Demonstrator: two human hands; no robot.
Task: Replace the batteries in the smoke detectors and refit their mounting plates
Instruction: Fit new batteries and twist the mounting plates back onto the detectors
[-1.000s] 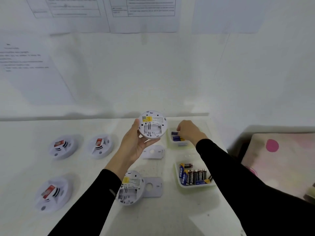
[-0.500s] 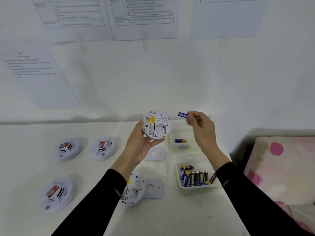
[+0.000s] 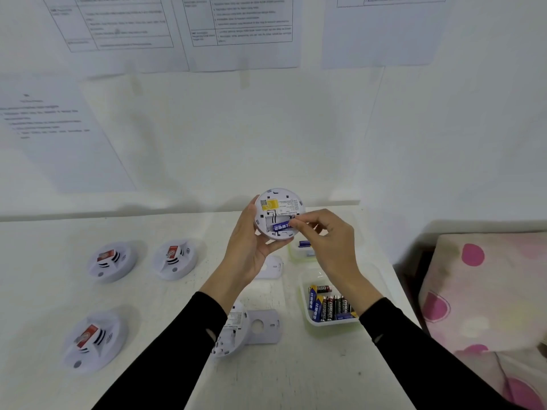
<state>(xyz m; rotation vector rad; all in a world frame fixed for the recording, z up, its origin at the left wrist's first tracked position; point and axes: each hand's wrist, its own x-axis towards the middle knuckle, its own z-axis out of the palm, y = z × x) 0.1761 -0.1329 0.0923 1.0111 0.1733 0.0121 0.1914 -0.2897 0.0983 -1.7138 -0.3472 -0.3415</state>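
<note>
now | left hand [image 3: 247, 250] grips 1 detector [image 3: 279, 213] | right hand [image 3: 328, 241] pinches 1 battery [image 3: 280, 226]

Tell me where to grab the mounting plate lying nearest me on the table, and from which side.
Take the near mounting plate by its right-hand edge, coming from above and the right. It lies flat on the table, so fingers likely have to pinch its thin rim. Its left end sits against the open smoke detector, whereas the right edge has bare table beside it.
</note>
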